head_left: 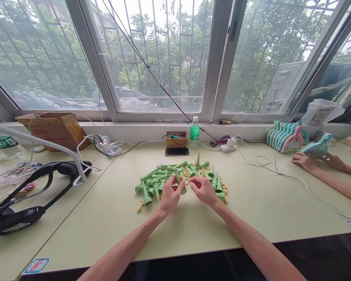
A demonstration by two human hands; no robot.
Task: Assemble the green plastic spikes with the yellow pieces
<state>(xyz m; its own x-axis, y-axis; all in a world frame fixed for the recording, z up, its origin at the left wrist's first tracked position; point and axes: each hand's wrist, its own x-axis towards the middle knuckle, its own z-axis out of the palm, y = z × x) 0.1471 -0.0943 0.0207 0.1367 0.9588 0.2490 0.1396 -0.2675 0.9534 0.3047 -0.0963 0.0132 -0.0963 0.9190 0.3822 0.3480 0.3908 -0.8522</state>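
Observation:
My left hand (170, 197) is closed around a green plastic watering spike (183, 190), partly hidden by the fingers. The fingertips of my right hand (204, 191) pinch a small yellow piece (187, 184) close beside that spike; whether the two touch I cannot tell. Both hands are at the front of a heap of green cone-shaped spikes (155, 186) with ribbed collars. More small yellow pieces (225, 191) lie among and around the heap, a few of them at its front left (140, 206).
Behind the heap are a black phone (177, 152), a small cardboard box (171, 141) and a green-labelled bottle (194, 132). Black headgear (43, 187) lies left. White cables (295, 183) cross the right side, where another person's hands (305, 162) touch blue-green hangers (317, 146).

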